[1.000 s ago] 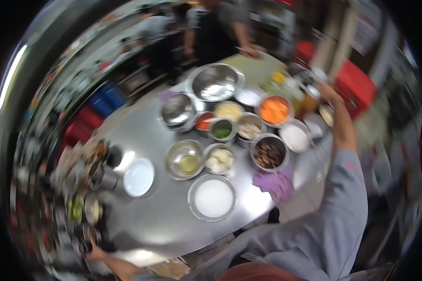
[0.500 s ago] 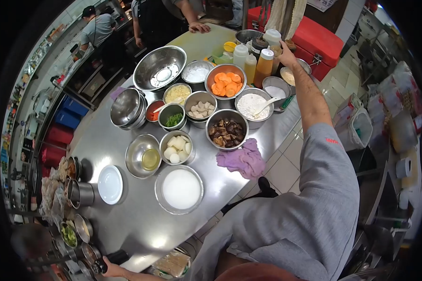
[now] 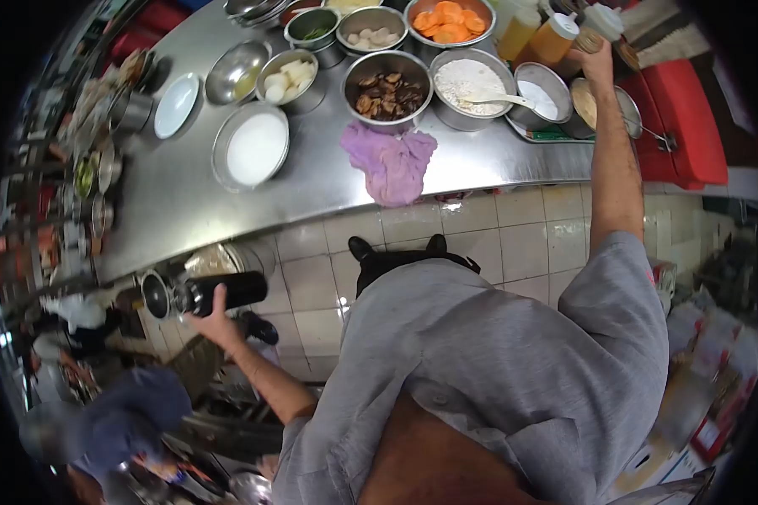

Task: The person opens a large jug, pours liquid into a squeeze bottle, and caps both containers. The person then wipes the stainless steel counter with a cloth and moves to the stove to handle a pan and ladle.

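Worktable: steel top (image 3: 173, 189) spans the far side of the scene, above a tiled floor (image 3: 307, 265).
Red box (image 3: 686, 126): far right, beside the table end.
White-filled basin (image 3: 220, 158): left part of the tabletop, near its near edge.
Powder bowl (image 3: 472, 122): right of center; contains white powder and a white spoon (image 3: 509, 99), handle resting over the rim.
Brown-slice bowl (image 3: 387, 125): near center of the tabletop, left of the powder bowl.
Carrot bowl (image 3: 451, 41): farther back, holding orange slices.
Purple cloth (image 3: 389, 168): crumpled, draped at the near edge below the brown-slice bowl.
White plate (image 3: 177, 105): far left of the tabletop.
Black bottle (image 3: 234, 290): near left, off the tabletop, tilted almost level in the left hand.
Left hand (image 3: 213, 322): closed on the black bottle, thumb across its side.
Right hand (image 3: 596, 66): far right, fingers curled at a tan-topped container (image 3: 589, 42); grip firmness cannot be told.
Orange squeeze bottle (image 3: 552, 40): tilted in view, just left of the right hand.
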A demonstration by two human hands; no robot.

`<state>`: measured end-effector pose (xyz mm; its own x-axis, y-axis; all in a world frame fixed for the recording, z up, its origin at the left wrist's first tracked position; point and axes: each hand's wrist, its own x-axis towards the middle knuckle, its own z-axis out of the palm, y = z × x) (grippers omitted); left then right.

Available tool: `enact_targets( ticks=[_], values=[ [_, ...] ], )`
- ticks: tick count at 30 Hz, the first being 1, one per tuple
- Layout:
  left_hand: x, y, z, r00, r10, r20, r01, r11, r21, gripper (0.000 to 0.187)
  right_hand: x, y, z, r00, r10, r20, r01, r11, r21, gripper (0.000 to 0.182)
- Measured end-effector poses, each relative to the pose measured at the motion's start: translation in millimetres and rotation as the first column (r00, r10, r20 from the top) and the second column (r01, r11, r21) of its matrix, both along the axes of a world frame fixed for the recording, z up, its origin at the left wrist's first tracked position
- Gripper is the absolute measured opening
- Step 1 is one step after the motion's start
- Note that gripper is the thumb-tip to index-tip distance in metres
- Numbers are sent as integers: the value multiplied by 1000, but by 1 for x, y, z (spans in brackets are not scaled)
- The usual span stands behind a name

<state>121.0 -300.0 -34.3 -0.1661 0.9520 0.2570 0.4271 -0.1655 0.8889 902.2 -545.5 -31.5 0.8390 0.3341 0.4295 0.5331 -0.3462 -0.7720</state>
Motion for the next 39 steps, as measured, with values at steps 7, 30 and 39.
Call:
enact_targets(
  ticks=[7, 30, 39],
  values=[
    [37, -92, -89, 997, -61, 41, 69, 969, -237, 76, 36, 0, 25, 980, 96, 175, -93, 995, -21, 52],
    [9, 126, -217, 999, 26, 43, -10, 945, -327, 87, -185, -153, 170, 996, -91, 20, 87, 983, 163, 55],
    [16, 205, -320, 127, 290, 949, 264, 912, -314, 45, -302, -174, 163, 962, -248, -118, 263, 956, 132, 59]
  ],
)
